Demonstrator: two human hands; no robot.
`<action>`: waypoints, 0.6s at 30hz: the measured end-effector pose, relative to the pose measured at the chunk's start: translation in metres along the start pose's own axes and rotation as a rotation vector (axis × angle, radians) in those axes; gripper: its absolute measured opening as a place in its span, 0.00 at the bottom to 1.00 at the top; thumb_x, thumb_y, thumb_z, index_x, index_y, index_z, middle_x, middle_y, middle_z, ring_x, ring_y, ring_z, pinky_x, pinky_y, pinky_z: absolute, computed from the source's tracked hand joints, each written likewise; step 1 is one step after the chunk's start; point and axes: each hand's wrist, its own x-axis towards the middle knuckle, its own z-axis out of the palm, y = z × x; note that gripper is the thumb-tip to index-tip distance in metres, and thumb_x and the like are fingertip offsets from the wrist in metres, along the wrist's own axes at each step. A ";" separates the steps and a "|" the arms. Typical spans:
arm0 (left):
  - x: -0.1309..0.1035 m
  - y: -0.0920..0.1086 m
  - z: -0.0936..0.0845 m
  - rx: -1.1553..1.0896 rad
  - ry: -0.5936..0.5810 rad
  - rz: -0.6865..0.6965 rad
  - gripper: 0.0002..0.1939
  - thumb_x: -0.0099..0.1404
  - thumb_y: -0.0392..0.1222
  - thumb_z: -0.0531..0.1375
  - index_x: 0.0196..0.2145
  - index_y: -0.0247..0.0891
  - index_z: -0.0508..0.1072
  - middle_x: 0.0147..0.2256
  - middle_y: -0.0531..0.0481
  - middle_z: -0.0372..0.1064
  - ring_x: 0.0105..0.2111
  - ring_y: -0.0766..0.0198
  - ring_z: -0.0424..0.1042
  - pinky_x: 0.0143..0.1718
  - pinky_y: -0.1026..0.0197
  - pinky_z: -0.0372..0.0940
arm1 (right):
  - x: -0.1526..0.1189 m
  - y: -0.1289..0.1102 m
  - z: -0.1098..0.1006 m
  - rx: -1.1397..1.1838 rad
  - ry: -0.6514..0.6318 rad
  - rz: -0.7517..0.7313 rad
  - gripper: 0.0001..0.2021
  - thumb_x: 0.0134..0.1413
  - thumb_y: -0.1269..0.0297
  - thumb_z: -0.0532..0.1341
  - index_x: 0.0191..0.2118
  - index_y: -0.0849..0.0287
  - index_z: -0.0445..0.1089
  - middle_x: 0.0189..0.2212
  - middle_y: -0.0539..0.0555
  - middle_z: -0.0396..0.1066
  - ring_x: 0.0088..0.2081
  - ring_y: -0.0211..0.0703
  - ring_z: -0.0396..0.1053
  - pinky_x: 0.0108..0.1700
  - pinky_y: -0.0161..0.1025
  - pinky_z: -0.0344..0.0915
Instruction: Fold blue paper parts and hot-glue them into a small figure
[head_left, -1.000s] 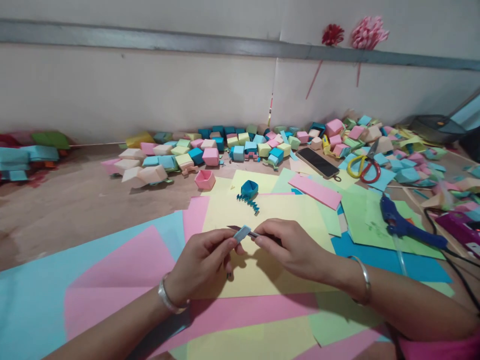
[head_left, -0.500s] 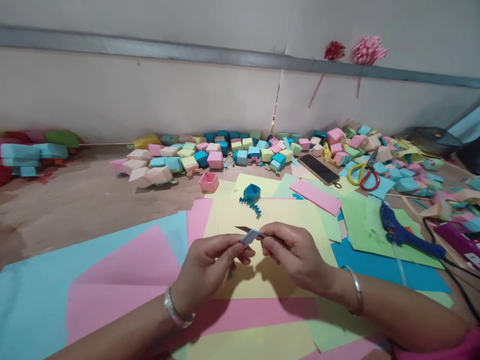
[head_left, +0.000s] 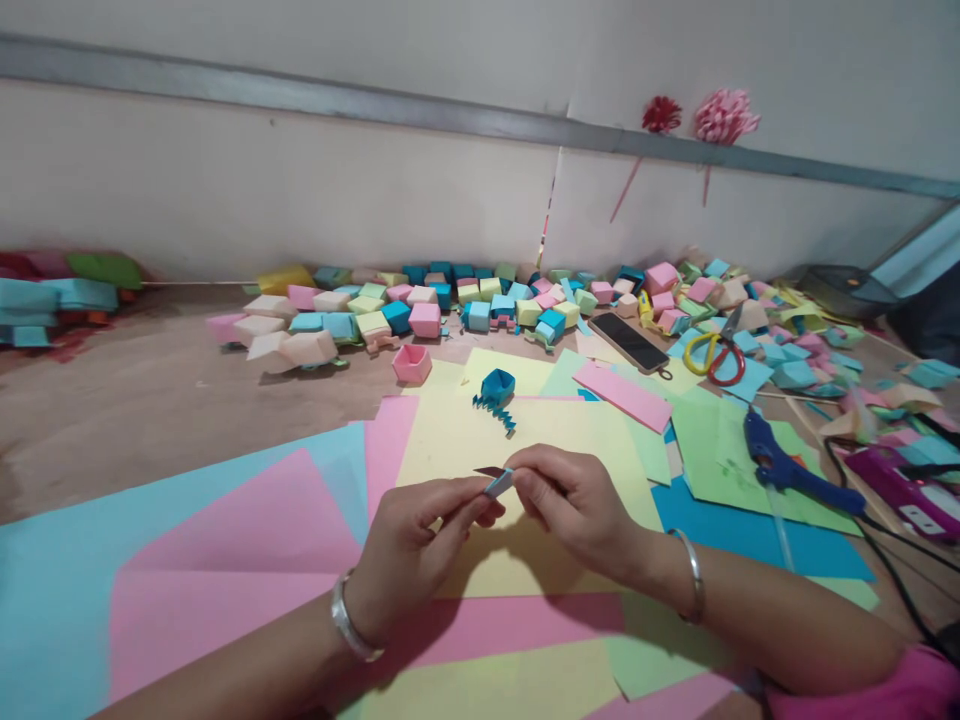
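Note:
Between my two hands is a small light blue folded paper piece (head_left: 499, 484). My left hand (head_left: 424, 530) pinches its left end between thumb and fingers. The right end is against the fingertips of my right hand (head_left: 581, 505), which is closed around a dark pointed blade (head_left: 490, 471); the blade's tip points left, just above the paper. Beyond my hands, a dark blue open paper cup (head_left: 497, 385) and a blue zigzag strip (head_left: 496, 414) lie on a yellow sheet (head_left: 442, 440). A pink open paper box (head_left: 412, 364) stands to their left.
Many folded paper blocks (head_left: 425, 320) line the wall. At the right are a phone (head_left: 628, 342), scissors (head_left: 714, 358), a blue glue gun (head_left: 795, 475) with its cable, and a magenta device (head_left: 900, 490). Pink and blue sheets (head_left: 45, 560) spread at the left.
My right hand has moved closer to my left, and its fingertips now meet the light blue piece. Less of the blade shows. The whole view has shifted slightly.

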 end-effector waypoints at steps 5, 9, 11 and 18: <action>-0.001 0.004 0.006 -0.058 -0.009 -0.048 0.08 0.65 0.34 0.57 0.37 0.39 0.78 0.29 0.53 0.78 0.27 0.70 0.75 0.30 0.71 0.68 | 0.000 0.000 0.005 -0.117 0.050 -0.013 0.09 0.56 0.71 0.55 0.28 0.60 0.70 0.21 0.49 0.69 0.22 0.32 0.64 0.26 0.30 0.59; -0.001 0.007 0.009 -0.038 -0.062 -0.111 0.09 0.65 0.36 0.57 0.31 0.37 0.77 0.26 0.52 0.75 0.25 0.69 0.72 0.27 0.69 0.65 | 0.003 0.002 0.008 -0.210 0.150 -0.024 0.09 0.45 0.75 0.56 0.20 0.60 0.67 0.16 0.46 0.63 0.20 0.31 0.58 0.23 0.30 0.54; -0.002 0.007 0.010 -0.048 -0.070 -0.136 0.10 0.65 0.37 0.56 0.30 0.37 0.77 0.25 0.52 0.75 0.24 0.69 0.71 0.26 0.69 0.64 | 0.003 0.002 0.007 -0.190 0.146 0.011 0.09 0.45 0.75 0.56 0.18 0.60 0.65 0.15 0.46 0.62 0.19 0.30 0.57 0.22 0.29 0.53; 0.002 -0.001 0.005 -0.184 0.032 -0.387 0.09 0.64 0.41 0.57 0.34 0.37 0.77 0.27 0.50 0.76 0.22 0.67 0.71 0.23 0.67 0.67 | 0.008 0.004 -0.002 -0.036 -0.152 0.160 0.09 0.60 0.68 0.53 0.40 0.60 0.70 0.20 0.46 0.67 0.22 0.32 0.66 0.27 0.30 0.61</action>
